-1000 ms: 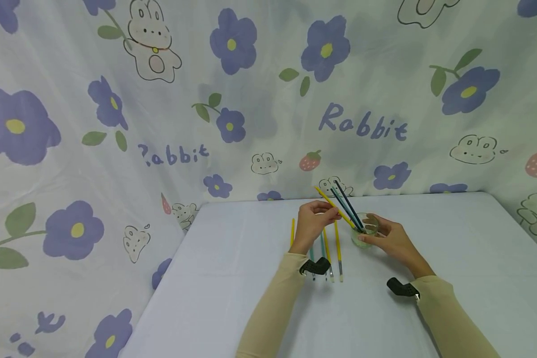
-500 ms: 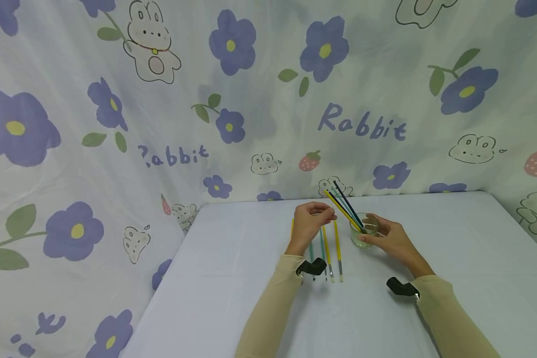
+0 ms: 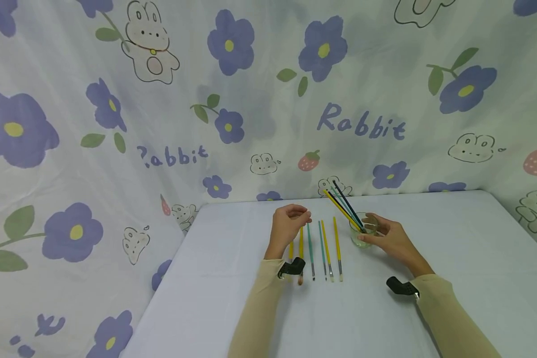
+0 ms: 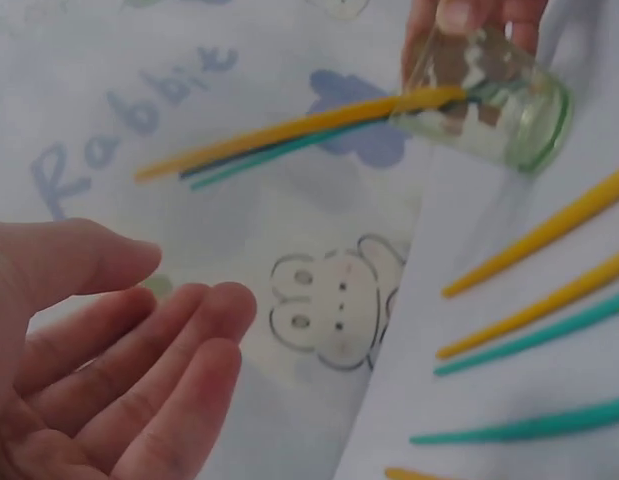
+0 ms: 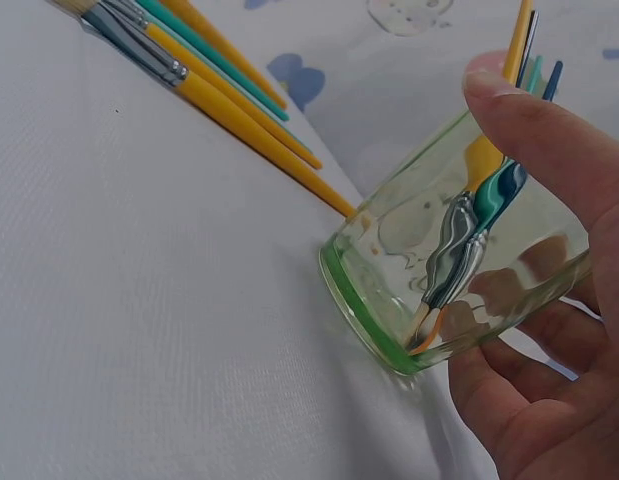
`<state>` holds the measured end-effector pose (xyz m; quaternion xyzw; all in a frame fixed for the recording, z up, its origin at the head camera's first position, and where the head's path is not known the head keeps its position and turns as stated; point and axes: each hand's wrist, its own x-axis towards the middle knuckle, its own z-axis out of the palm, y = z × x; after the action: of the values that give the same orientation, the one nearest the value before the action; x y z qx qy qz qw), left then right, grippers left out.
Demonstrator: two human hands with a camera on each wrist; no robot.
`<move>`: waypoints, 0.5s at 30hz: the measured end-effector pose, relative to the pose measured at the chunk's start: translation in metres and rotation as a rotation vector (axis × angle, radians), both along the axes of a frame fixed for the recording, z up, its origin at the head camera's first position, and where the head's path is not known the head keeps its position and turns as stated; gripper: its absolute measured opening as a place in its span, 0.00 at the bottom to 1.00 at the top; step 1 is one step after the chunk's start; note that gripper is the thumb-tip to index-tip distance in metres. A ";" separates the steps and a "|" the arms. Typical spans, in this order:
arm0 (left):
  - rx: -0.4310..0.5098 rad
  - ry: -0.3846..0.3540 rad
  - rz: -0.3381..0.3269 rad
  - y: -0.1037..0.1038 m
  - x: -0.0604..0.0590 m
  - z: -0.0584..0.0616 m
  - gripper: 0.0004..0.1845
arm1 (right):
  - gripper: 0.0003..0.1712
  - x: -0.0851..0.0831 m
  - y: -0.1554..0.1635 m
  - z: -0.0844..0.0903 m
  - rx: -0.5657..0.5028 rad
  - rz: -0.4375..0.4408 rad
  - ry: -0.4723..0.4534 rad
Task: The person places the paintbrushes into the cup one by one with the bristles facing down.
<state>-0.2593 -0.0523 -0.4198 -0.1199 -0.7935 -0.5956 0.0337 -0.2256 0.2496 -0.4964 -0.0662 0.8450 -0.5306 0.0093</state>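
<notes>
Right hand (image 3: 387, 237) clamped round glass (image 3: 361, 233), steadying brushes (image 3: 343, 209) leaning toward 11 o'clock. Left hand (image 3: 288, 224) loose, fingers apart, empty, above loose brushes (image 3: 323, 248) on worktop (image 3: 232, 278).

Yellow and teal brushes (image 3: 322, 246), green-tinted glass (image 3: 361, 236), purple-flowered rabbit-print cloth (image 3: 116, 124).

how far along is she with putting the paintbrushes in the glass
Partly done. Three brushes already stand in the glass, which the right hand grips. The left hand holds nothing, hovering over the five loose brushes lying on the table; those remain.
</notes>
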 end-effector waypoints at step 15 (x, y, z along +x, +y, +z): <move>-0.014 0.022 0.123 -0.037 0.001 -0.019 0.12 | 0.56 -0.002 0.000 -0.001 -0.013 -0.005 -0.023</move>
<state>-0.2580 -0.0897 -0.4386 -0.0776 -0.8032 -0.5855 0.0782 -0.2278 0.2500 -0.4972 -0.0580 0.8414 -0.5370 0.0174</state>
